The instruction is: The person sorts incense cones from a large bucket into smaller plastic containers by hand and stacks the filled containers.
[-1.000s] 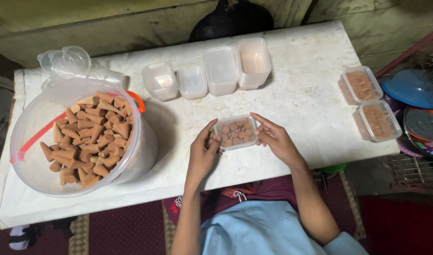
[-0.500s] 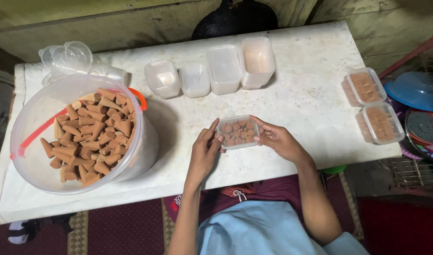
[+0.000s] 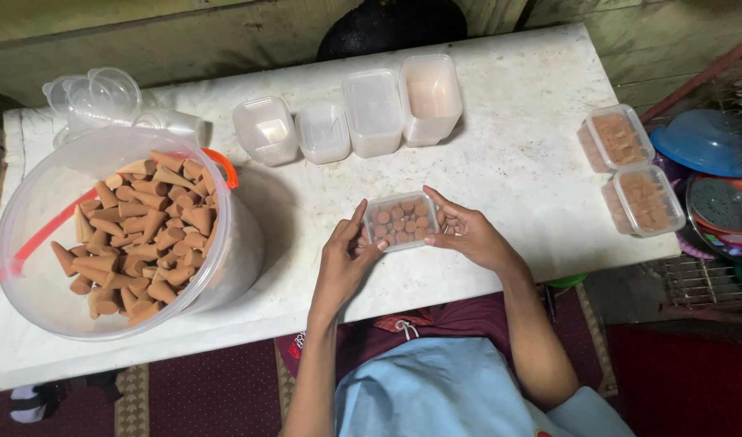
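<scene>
Small clear box [image 3: 401,220] between both hands, packed with reddish-brown rounds. Big clear bucket [image 3: 31,243] with orange-red handle [image 3: 222,164], filled with terracotta-brown cones [image 3: 140,235]. Table [image 3: 516,162] off-white, mottled with grey stains. Four empty tubs [image 3: 350,117] translucent white, one with pinkish tint inside. Stack of lids [image 3: 95,97] clear. Two filled boxes [image 3: 630,171] at right edge, clear with same orange-brown contents. Blue bowl [image 3: 711,142] beyond them. Rug [image 3: 217,388] dark maroon with beige patterned border. Shirt [image 3: 435,396] light blue, maroon cloth [image 3: 468,320] across lap.
</scene>
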